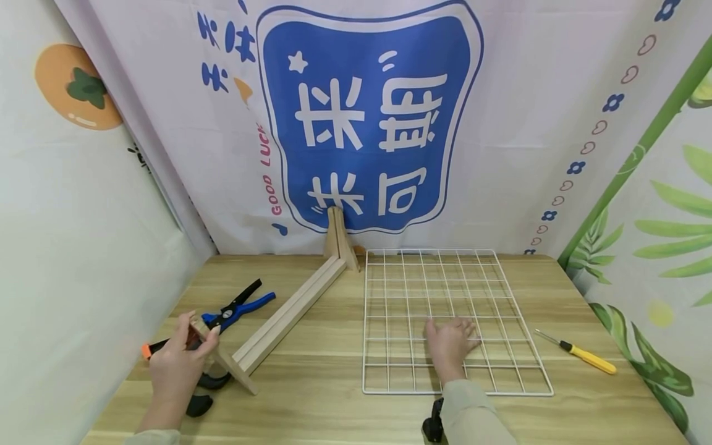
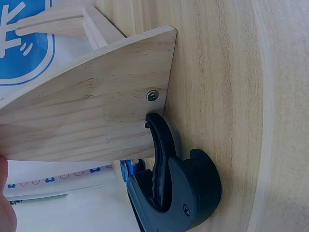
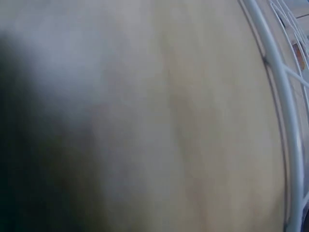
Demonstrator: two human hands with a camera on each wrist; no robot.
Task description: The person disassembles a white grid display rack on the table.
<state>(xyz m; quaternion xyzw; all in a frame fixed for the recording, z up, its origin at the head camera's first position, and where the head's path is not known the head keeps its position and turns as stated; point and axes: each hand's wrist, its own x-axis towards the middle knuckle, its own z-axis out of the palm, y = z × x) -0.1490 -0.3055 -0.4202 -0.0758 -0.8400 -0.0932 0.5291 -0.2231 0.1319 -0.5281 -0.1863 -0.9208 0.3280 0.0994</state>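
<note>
My left hand [image 1: 177, 364] pinches the upper end of a pale wooden end panel [image 1: 238, 369], thumb on one side and fingers on the other. The panel joins the near end of a long wooden bar [image 1: 292, 309], and splayed wooden pieces [image 1: 340, 241] stand at the bar's far end. In the left wrist view the panel [image 2: 96, 106] shows a round metal screw [image 2: 152, 95] near its lower edge. My right hand [image 1: 448, 345] rests over a white wire grid panel [image 1: 388, 317] lying flat, fingers extended. The right wrist view is mostly blurred tabletop beside the grid's edge bar [image 3: 285, 111].
Beside the left hand lie blue-and-black pliers [image 1: 230, 314] and a black clamp-like tool [image 2: 198, 188], which overlaps the wooden panel in the left wrist view. A yellow-handled screwdriver [image 1: 592, 360] lies right of the grid. A printed curtain [image 1: 489, 154] hangs behind the table.
</note>
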